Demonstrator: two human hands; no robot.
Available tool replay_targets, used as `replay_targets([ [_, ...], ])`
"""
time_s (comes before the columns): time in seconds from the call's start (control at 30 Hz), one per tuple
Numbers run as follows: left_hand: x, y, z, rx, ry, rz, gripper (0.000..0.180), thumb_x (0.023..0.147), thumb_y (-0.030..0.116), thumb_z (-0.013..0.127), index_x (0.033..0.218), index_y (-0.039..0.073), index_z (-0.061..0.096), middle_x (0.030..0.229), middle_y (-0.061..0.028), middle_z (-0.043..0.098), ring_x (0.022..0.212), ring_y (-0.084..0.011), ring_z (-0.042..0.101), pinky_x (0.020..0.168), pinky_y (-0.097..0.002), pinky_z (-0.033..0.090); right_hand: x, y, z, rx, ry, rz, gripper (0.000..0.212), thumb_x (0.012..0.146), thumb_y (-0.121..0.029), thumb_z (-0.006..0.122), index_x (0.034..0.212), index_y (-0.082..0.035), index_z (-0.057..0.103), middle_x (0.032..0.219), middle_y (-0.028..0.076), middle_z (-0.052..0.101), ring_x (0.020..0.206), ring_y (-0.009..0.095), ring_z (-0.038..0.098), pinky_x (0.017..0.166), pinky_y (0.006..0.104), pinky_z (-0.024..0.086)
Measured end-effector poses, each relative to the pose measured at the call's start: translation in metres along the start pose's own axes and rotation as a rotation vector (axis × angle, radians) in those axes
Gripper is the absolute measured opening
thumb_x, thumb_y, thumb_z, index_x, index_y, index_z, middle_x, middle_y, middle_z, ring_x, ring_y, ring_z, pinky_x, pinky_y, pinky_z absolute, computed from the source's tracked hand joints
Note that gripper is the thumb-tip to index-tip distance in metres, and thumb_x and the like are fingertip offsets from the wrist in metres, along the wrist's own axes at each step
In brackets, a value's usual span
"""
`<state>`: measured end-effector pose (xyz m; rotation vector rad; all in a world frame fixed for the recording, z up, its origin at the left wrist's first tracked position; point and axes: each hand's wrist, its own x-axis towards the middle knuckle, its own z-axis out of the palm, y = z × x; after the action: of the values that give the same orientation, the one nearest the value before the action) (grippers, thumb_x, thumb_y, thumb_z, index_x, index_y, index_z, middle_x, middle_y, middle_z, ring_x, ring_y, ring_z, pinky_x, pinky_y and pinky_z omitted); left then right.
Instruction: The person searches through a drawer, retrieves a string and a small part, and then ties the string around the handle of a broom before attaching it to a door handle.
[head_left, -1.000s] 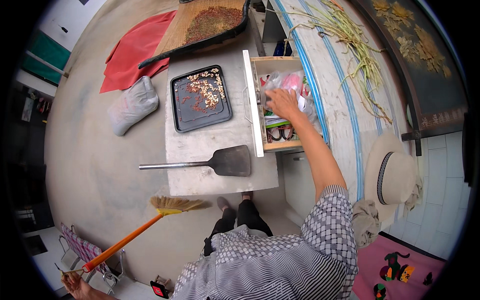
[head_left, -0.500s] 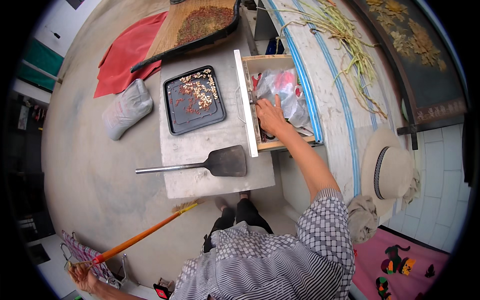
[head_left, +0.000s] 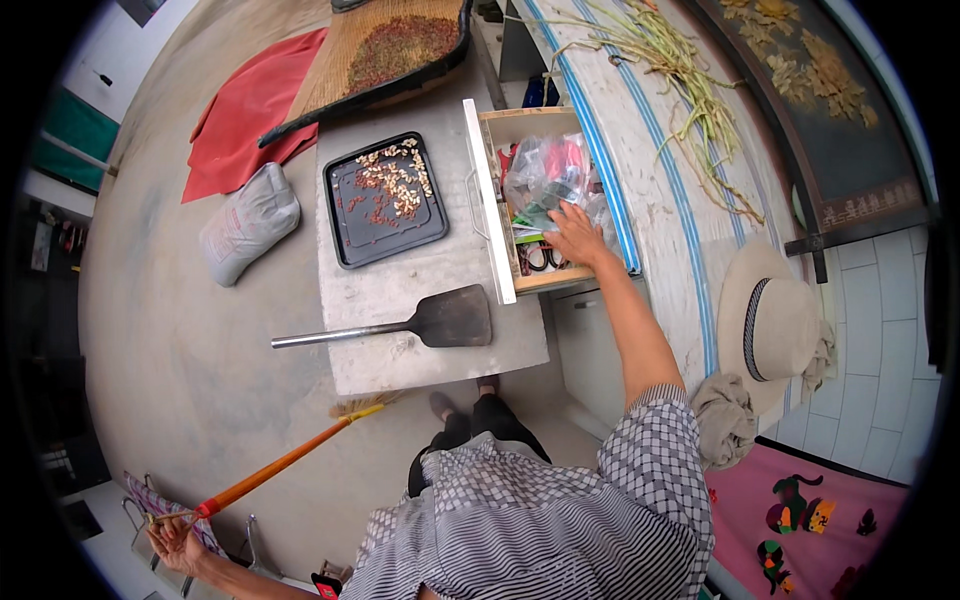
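Note:
My right hand (head_left: 578, 238) reaches into an open white-fronted drawer (head_left: 487, 215). Its fingers are stretched out and rest on a clear plastic bag (head_left: 550, 165) with red and pink things showing in it. Beside that hand, black-handled scissors (head_left: 540, 258) and some small green items lie in the drawer. At the lower left, my left hand (head_left: 174, 546) is closed around the cord loop at the top of a broom (head_left: 275, 465). The broom has an orange handle and slants so that its bristles are near my feet.
A grey bench carries a black tray (head_left: 390, 230) of peanuts and red bits, a metal shovel (head_left: 450, 318) and a large winnowing basket (head_left: 375, 75). A filled sack (head_left: 248, 225) and red cloth (head_left: 250, 120) lie left. Right are a straw hat (head_left: 780, 330) and green stalks (head_left: 700, 100).
My right hand has moved right and back from the drawer's front side onto the bag, uncovering the scissors and green items. The left hand still holds the broom, slightly shifted.

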<state>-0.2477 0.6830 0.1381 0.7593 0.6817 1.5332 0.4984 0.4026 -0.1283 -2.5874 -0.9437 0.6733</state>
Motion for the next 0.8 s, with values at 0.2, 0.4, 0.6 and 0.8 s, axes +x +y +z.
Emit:
replay_targets([
  [0.2,-0.003,-0.004,-0.009,-0.012,0.069,-0.008,0.018,0.087,0.016,0.053,0.078,0.0,0.052,0.062,-0.0032,0.044,0.051,-0.0126,0.032,0.051,-0.027,0.023,0.013,-0.039,-0.006,0.313,0.119,0.1,0.089,0.075,-0.063,0.046,0.138,-0.005,0.024,0.142,0.021,0.023,0.13,0.035,0.026,0.099,0.0619,0.018],
  [0.4,0.0,-0.007,-0.017,-0.009,0.13,-0.018,0.018,0.086,0.015,0.055,0.077,0.0,0.052,0.061,-0.0029,0.043,0.052,-0.0125,0.032,0.051,-0.0267,0.023,0.002,-0.108,-0.028,0.094,-0.037,0.25,0.094,0.072,-0.063,0.05,0.135,0.001,0.024,0.135,0.03,0.031,0.124,0.04,0.035,0.097,0.0629,0.018],
  [0.6,-0.007,-0.023,0.01,0.0,0.24,-0.047,0.018,0.086,0.017,0.055,0.078,0.001,0.054,0.061,-0.0026,0.043,0.052,-0.0125,0.033,0.052,-0.0262,0.023,-0.007,-0.096,-0.03,0.058,0.104,0.198,0.087,0.077,-0.058,0.05,0.129,0.007,0.028,0.117,0.028,0.051,0.111,0.042,0.049,0.095,0.0631,0.021],
  [0.8,0.006,-0.043,0.012,0.03,0.307,-0.063,0.018,0.087,0.019,0.054,0.082,0.002,0.054,0.059,-0.0024,0.042,0.052,-0.0128,0.033,0.054,-0.0266,0.025,-0.015,-0.13,-0.016,0.169,0.058,-0.042,0.078,0.079,-0.047,0.056,0.129,0.006,0.027,0.125,0.03,0.041,0.111,0.044,0.046,0.089,0.062,0.029],
])
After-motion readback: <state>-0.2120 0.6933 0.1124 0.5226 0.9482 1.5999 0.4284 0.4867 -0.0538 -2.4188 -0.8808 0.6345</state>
